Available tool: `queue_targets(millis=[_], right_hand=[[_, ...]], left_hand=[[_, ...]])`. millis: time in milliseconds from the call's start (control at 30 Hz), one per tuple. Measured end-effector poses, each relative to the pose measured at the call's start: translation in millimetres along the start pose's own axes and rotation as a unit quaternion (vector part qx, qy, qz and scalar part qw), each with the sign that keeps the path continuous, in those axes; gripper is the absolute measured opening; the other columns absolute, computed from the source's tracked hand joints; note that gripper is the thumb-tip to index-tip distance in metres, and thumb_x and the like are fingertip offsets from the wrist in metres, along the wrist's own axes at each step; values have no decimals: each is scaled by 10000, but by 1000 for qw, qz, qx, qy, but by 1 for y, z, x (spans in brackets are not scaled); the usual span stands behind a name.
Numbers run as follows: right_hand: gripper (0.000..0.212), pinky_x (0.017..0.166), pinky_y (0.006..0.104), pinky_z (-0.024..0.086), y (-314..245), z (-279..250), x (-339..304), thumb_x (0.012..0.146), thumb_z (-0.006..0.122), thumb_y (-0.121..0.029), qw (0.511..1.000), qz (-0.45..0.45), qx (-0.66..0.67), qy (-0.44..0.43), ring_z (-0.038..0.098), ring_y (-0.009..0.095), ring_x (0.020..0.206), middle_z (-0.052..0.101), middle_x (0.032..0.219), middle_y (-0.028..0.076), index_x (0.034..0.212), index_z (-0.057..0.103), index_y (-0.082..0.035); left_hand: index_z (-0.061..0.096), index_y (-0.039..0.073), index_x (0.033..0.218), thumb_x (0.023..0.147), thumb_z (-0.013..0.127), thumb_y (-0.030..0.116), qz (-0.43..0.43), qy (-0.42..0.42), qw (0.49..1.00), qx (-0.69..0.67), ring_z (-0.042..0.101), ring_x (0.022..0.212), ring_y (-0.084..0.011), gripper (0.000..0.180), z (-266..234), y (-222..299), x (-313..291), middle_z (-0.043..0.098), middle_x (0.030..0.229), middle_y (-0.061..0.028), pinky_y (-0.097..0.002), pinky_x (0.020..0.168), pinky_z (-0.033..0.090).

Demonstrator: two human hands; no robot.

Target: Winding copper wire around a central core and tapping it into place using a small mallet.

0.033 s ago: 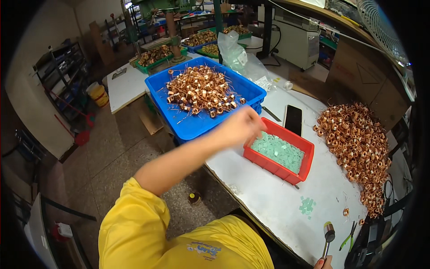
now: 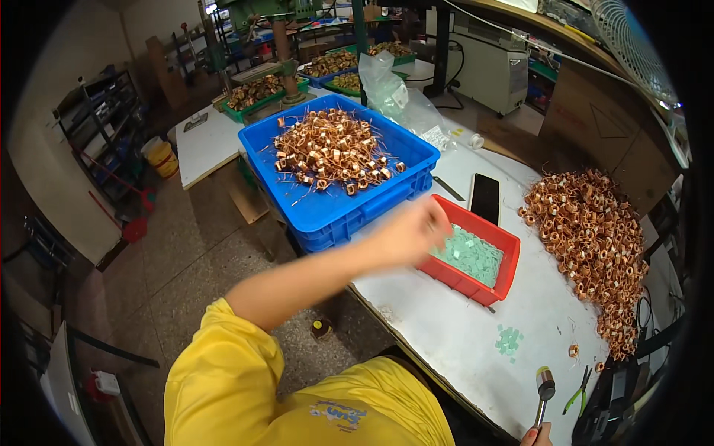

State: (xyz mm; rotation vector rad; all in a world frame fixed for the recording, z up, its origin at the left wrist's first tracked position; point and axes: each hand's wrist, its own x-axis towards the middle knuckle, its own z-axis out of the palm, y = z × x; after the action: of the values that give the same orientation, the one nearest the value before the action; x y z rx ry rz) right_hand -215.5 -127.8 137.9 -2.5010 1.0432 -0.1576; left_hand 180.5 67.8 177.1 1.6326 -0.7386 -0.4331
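Note:
My left hand (image 2: 413,232), smeared by motion, hovers over the near left side of a red plastic bin (image 2: 508,286). Its fingers look bent, but whether they hold anything cannot be made out. Small flat pale-green pieces (image 2: 476,256) fill the bin's bottom. At the lower right edge my right hand (image 2: 537,435), mostly cut off, is closed around a small mallet (image 2: 547,386) with a metal shaft and a dark, yellow-ended head. A patch of similar green pieces (image 2: 509,340) lies on the white table (image 2: 439,327) between bin and mallet.
A blue tray (image 2: 327,215) of copper wire coils (image 2: 335,149) stands at the far left. More coils (image 2: 591,253) are heaped on the right. Green-handled pliers (image 2: 577,398) lie beside the mallet. A phone (image 2: 486,198) and a plastic bag (image 2: 394,93) lie behind the bin.
My left hand has shifted slightly toward me, down in the view, by the bin's near left edge. My right hand and the mallet stay in place.

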Motion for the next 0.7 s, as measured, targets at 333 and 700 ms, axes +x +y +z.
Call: queue_targets(millis=[333, 700], right_hand=[[226, 568, 400, 408, 9, 17, 12, 936, 361, -175, 1000, -7, -11, 10, 492, 304, 565, 528, 668, 187, 865, 470, 10], [377, 625, 433, 479, -9, 6, 37, 871, 451, -76, 997, -10, 73, 16, 599, 392, 730, 600, 985, 236, 1238, 431, 8]], left_hand=[[448, 32, 941, 854, 510, 63, 173, -209, 961, 47, 527, 701, -244, 111, 134, -23, -78, 537, 863, -109, -343, 648, 435], [517, 4, 988, 762, 599, 2, 339, -159, 926, 52, 566, 871, -260, 240, 194, -60, -96, 590, 1048, -127, -326, 782, 456]])
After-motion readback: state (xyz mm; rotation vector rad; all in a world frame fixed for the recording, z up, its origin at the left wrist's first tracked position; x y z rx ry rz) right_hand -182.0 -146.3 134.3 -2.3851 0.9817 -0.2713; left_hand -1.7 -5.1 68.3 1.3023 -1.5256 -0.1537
